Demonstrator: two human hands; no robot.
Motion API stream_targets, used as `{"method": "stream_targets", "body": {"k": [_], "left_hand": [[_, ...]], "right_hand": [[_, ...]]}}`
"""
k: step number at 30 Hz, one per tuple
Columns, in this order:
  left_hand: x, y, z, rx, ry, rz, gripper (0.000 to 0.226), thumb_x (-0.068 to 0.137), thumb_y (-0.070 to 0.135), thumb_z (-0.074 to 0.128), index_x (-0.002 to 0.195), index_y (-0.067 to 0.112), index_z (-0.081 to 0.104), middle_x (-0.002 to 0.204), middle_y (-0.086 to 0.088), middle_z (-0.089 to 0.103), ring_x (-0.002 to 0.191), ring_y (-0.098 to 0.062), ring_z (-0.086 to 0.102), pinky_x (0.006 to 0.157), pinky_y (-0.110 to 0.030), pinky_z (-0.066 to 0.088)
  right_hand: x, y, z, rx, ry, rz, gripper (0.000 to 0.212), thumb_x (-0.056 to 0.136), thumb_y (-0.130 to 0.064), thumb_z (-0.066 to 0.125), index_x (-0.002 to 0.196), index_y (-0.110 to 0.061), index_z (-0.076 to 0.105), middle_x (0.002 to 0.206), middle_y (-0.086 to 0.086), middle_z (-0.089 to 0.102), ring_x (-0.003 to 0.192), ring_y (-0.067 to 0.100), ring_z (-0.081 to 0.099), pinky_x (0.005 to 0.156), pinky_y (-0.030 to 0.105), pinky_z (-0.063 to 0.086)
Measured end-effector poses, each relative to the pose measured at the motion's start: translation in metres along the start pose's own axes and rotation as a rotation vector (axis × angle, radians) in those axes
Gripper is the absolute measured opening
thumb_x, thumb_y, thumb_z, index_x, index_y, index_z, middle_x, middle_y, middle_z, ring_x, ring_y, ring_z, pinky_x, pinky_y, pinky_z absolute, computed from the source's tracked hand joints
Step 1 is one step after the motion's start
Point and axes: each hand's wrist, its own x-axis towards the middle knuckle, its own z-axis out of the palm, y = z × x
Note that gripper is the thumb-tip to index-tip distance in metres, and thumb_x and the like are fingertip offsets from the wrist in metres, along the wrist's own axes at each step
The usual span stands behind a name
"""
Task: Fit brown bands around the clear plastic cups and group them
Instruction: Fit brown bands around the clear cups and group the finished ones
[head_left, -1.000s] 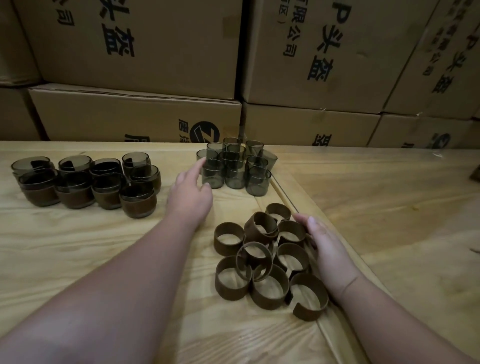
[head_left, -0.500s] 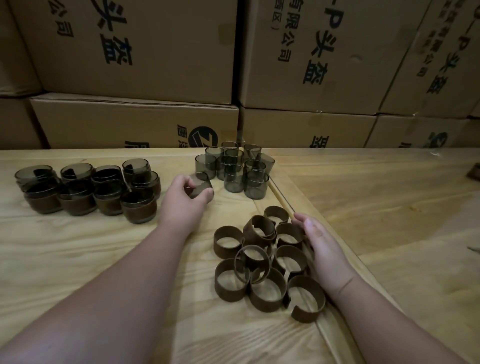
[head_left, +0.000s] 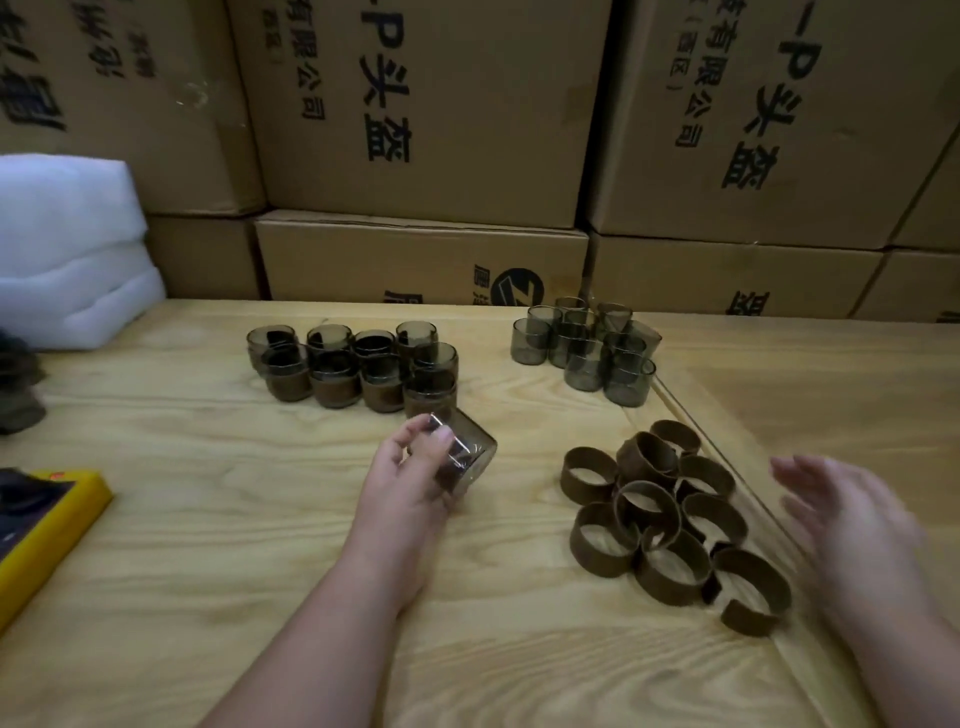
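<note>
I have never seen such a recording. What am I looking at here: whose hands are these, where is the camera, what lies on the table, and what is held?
No machine here: a person works with two bare hands. The one camera sits on the person's head and looks forward and down, so the arms enter from below.

The left hand holds one clear cup, tilted above the table. The right hand is open and blurred, holding nothing, beside a heap of loose brown bands.

Farther back to the left stand cups already banded. To their right stand bare cups. Cardboard boxes are stacked behind the table. At the left edge are white foam and a yellow box.
</note>
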Motion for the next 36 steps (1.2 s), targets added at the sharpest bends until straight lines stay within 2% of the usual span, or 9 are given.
{"method": "stream_targets", "body": {"k": [3,6,9,12,14,19,24,31,36], "left_hand": [[0.002,0.008,-0.002,-0.132,0.01,-0.072,0.052,0.07,0.048,0.074,0.113,0.021,0.066,0.101,-0.005,0.071,0.086,-0.018,0.064,0.072,-0.031,0.045],[0.012,0.014,0.001,-0.226,0.07,-0.121,0.056,0.071,0.053,0.073,0.116,0.021,0.064,0.101,-0.007,0.069,0.083,-0.019,0.06,0.072,-0.032,0.048],[0.02,0.012,0.002,-0.248,0.073,-0.106,0.045,0.069,0.048,0.075,0.102,0.021,0.065,0.096,-0.008,0.067,0.075,-0.019,0.061,0.068,-0.031,0.052],[0.026,0.009,-0.002,-0.181,-0.03,-0.212,0.038,0.074,0.045,0.077,0.094,0.013,0.074,0.091,-0.015,0.07,0.074,-0.026,0.071,0.068,-0.038,0.059],[0.031,0.008,-0.002,-0.117,-0.123,-0.254,0.043,0.082,0.046,0.072,0.1,0.007,0.077,0.094,-0.018,0.071,0.082,-0.029,0.073,0.071,-0.039,0.061],[0.046,0.006,0.001,-0.139,-0.147,-0.268,0.057,0.092,0.057,0.053,0.105,0.007,0.076,0.102,-0.022,0.074,0.091,-0.031,0.075,0.082,-0.04,0.063],[0.058,0.005,0.001,-0.134,-0.093,-0.246,0.05,0.097,0.036,0.045,0.138,0.011,0.057,0.133,-0.021,0.066,0.12,-0.044,0.065,0.113,-0.067,0.037],[0.06,0.008,0.002,-0.199,-0.025,-0.166,0.049,0.099,0.027,0.04,0.148,0.022,0.046,0.152,-0.008,0.054,0.121,-0.033,0.067,0.108,-0.067,0.043],[0.06,0.005,-0.001,-0.201,0.021,-0.092,0.044,0.091,0.029,0.056,0.132,0.015,0.061,0.143,-0.012,0.062,0.121,-0.036,0.067,0.106,-0.059,0.05]], "right_hand": [[-0.056,-0.022,0.039,-0.061,0.121,-0.268,0.024,0.089,-0.049,0.048,0.088,-0.04,0.071,0.092,-0.012,0.076,0.09,0.004,0.07,0.086,0.035,0.054],[-0.121,-0.016,0.113,-0.028,-0.231,-0.467,0.021,0.084,-0.046,0.052,0.089,-0.035,0.07,0.091,-0.009,0.072,0.087,0.004,0.067,0.073,0.017,0.052],[-0.149,0.012,0.175,-0.164,-0.416,-0.548,0.02,0.087,-0.03,0.063,0.105,-0.034,0.056,0.107,-0.015,0.055,0.094,0.01,0.059,0.079,0.018,0.047],[-0.142,0.029,0.207,-0.279,-0.519,-0.421,0.041,0.083,-0.045,0.065,0.117,-0.044,0.042,0.12,-0.03,0.041,0.108,-0.001,0.052,0.088,0.019,0.048],[-0.134,0.032,0.218,-0.24,-0.564,-0.364,0.045,0.078,-0.053,0.061,0.118,-0.047,0.042,0.12,-0.027,0.049,0.106,-0.003,0.057,0.084,0.014,0.048],[-0.116,0.039,0.232,-0.112,-0.497,-0.252,0.043,0.086,-0.032,0.075,0.117,-0.04,0.047,0.104,-0.014,0.067,0.09,-0.007,0.067,0.069,0.006,0.048],[-0.107,0.041,0.231,0.123,-0.428,-0.066,0.032,0.088,-0.029,0.073,0.113,-0.036,0.054,0.096,-0.014,0.075,0.086,0.004,0.073,0.073,0.024,0.057],[-0.104,0.042,0.234,0.162,-0.469,-0.044,0.041,0.075,-0.04,0.069,0.113,-0.04,0.053,0.098,-0.021,0.073,0.083,0.008,0.074,0.066,0.022,0.055],[-0.092,0.04,0.236,0.126,-0.582,-0.067,0.04,0.089,-0.015,0.076,0.113,-0.041,0.058,0.094,-0.028,0.07,0.085,0.007,0.074,0.066,0.016,0.055]]}}
